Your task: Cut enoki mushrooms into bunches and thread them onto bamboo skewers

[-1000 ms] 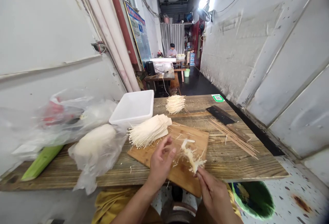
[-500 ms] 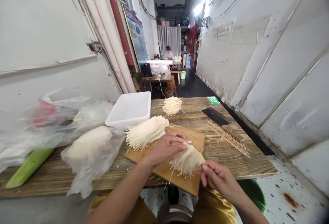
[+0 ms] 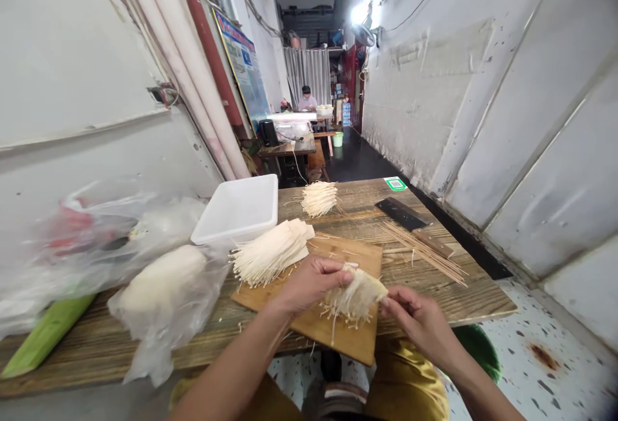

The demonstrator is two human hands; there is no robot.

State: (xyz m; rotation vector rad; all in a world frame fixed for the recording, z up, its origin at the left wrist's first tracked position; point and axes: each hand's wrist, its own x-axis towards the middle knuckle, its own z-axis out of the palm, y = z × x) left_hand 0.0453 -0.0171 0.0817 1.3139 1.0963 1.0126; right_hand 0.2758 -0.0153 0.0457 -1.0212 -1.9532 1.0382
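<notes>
A thin, fanned bunch of enoki mushrooms (image 3: 356, 297) is stretched between my hands above the wooden cutting board (image 3: 316, 336). My left hand (image 3: 313, 282) is closed on its upper left end, thumb against fingers. At the right end, my right hand (image 3: 415, 315) pinches the yellowish edge between thumb and fingertips. Whether a skewer runs through the bunch, I cannot tell. A larger pile of enoki (image 3: 273, 250) lies on the board's left part, with flat pale slices on it. Loose mushroom strands are scattered over the board.
Farther back on the wooden table (image 3: 232, 334) lies another enoki pile (image 3: 319, 198). A cleaver (image 3: 403, 215) and bamboo skewers (image 3: 427, 255) lie at right. To the left are a white plastic box (image 3: 237, 207), bagged food (image 3: 167, 279) and a green vegetable (image 3: 48, 334). A person (image 3: 307, 99) sits far behind.
The view has shifted slightly, so the scene sits a little farther left. Both hands keep hold of the enoki bunch; the right hand has lifted slightly.
</notes>
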